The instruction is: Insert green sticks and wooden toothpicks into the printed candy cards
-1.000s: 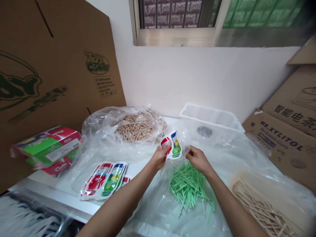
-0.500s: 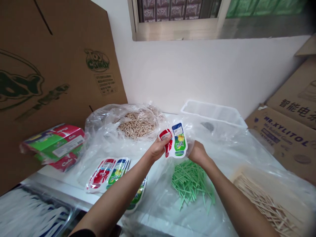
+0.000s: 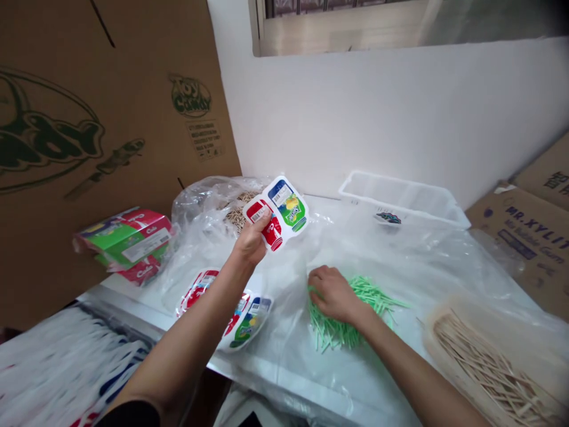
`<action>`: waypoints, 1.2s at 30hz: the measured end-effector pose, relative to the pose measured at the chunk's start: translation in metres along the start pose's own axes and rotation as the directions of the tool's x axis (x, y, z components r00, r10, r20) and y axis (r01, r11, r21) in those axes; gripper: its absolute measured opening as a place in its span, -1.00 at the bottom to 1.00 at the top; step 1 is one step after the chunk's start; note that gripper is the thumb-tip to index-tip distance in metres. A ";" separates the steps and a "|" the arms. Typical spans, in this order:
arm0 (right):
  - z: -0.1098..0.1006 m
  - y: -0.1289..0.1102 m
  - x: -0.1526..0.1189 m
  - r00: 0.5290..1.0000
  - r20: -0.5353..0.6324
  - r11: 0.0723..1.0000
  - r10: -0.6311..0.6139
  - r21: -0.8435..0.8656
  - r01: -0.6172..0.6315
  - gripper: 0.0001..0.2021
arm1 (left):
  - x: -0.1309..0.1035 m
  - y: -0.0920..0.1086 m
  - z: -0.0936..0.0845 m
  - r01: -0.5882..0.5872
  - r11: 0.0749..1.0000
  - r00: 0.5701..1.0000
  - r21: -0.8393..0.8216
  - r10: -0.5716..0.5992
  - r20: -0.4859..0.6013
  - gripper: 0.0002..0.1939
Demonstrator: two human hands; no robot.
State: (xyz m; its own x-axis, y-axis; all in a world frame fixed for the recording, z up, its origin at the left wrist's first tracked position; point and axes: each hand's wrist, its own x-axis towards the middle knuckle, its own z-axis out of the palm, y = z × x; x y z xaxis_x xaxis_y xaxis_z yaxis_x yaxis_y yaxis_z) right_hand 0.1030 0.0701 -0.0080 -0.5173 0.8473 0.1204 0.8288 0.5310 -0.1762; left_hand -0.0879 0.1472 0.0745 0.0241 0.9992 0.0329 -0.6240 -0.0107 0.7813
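Observation:
My left hand [image 3: 253,240] pinches a flat twin packet [image 3: 288,204] shaped like two bottles, one half red and the other blue and green. The packet is raised above the table, its printed face toward me. My right hand [image 3: 331,290] is lowered onto the left part of a pile of thin green sticks [image 3: 371,296], fingers curled in against them. How many sticks are between the fingers is hidden. More bottle-shaped packets [image 3: 249,323] lie by the table's front edge, partly covered by my left forearm.
Behind the raised packet, a clear bag holds thin tan sticks [image 3: 235,219]. A red and green printed box [image 3: 133,240] stands left, before a large carton [image 3: 169,35]. At the back is a clear plastic tub [image 3: 413,198]; pale sticks [image 3: 484,362] lie right. Cartons [image 3: 520,237] border the table.
My right hand has left the packet and come down onto the green sticks. My left hand has carried the packet up and left, tilting it. The view has shifted slightly.

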 end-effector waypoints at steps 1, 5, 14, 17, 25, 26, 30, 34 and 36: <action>0.007 -0.006 0.002 0.999 0.026 0.999 -0.039 0.004 0.039 -0.79 | 0.001 0.002 0.003 -0.007 1.000 1.000 -0.012 0.006 -0.011 -0.79; 0.017 -0.007 -0.006 0.991 0.074 0.994 -0.110 0.005 0.110 -0.79 | -0.003 0.011 0.007 -0.030 0.998 0.999 -0.055 0.027 -0.047 -0.80; 0.002 0.016 -0.013 0.994 0.092 0.995 0.054 -0.092 -0.045 -0.73 | -0.018 0.015 0.007 -0.051 0.995 0.997 -0.086 0.046 -0.064 -0.79; 0.016 0.014 0.004 0.993 0.095 0.993 0.072 -0.103 -0.063 -0.68 | -0.026 0.012 0.011 -0.072 0.996 0.997 -0.060 0.072 0.007 -0.74; 0.004 0.042 -0.029 0.984 0.177 0.994 0.000 -0.112 0.020 -0.81 | -0.042 0.007 -0.004 -0.152 0.965 0.984 0.213 0.168 -0.060 -0.64; 0.000 0.042 -0.036 0.986 0.169 0.993 0.014 -0.119 0.007 -0.80 | -0.044 0.007 -0.005 -0.157 0.954 0.979 0.255 0.184 -0.085 -0.64; -0.003 0.019 -0.053 0.993 0.046 0.983 0.108 -0.156 -0.100 -0.76 | -0.046 0.008 -0.005 -0.199 0.934 0.961 0.298 0.245 -0.126 -0.64; 0.009 -0.009 -0.071 0.995 -0.028 0.988 0.096 -0.120 -0.099 -0.64 | -0.044 0.013 0.006 -0.305 0.896 0.916 0.323 0.369 -0.158 -0.68; 0.012 -0.009 -0.085 0.992 -0.035 0.985 0.123 -0.113 -0.127 -0.61 | -0.049 0.018 0.013 -0.331 0.866 0.899 0.374 0.410 -0.154 -0.72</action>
State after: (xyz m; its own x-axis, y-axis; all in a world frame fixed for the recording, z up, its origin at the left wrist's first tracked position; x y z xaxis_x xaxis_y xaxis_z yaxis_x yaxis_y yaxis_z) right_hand 0.1367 -0.0066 -0.0284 -0.4032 0.9056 0.1319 0.9064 0.4150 -0.0785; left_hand -0.0904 0.0976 0.0954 -0.3545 0.9000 0.2538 -0.2561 -0.3545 0.8993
